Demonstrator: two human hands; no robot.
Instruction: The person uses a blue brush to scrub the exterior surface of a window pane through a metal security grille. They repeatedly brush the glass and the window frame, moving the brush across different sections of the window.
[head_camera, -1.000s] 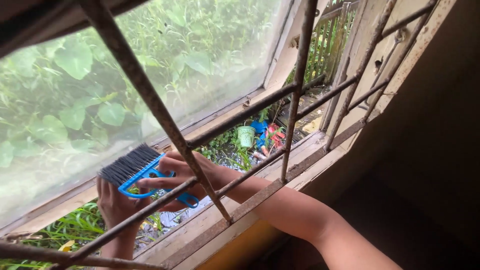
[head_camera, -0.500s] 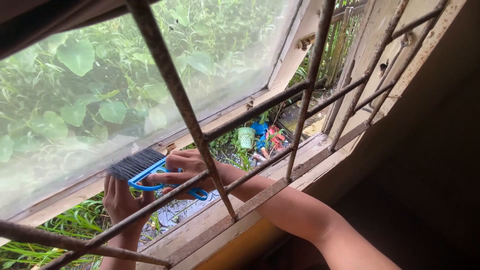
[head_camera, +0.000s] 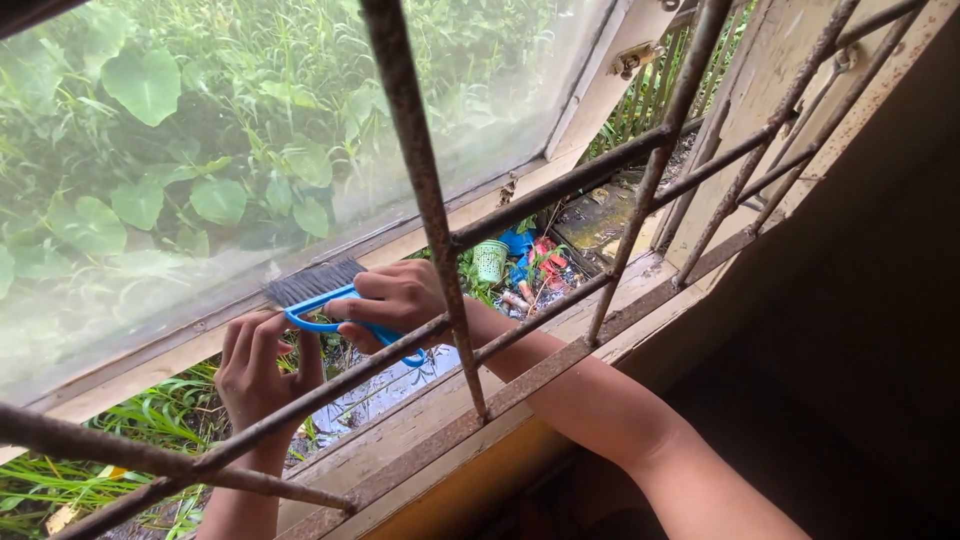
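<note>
Both my arms reach out through a rusty iron window grille (head_camera: 425, 190). My right hand (head_camera: 395, 300) grips the blue handle of a small brush (head_camera: 325, 295) with dark bristles. The bristles press against the lower edge of a hazy glass pane (head_camera: 200, 150) in a swung-out wooden window frame (head_camera: 170, 345). My left hand (head_camera: 262, 370) sits just below the brush, fingers curled up against the bottom rail of that frame, close to the brush head.
The wooden sill (head_camera: 560, 345) runs under the grille. Below outside lie wet ground, a green basket (head_camera: 490, 260), blue and red litter (head_camera: 530, 258) and grass. Big green leaves show through the glass. A dark wall is at the right.
The brush and both hands have moved to the right and up along the frame's lower edge. The view has shifted too, so the grille bars sit further right.
</note>
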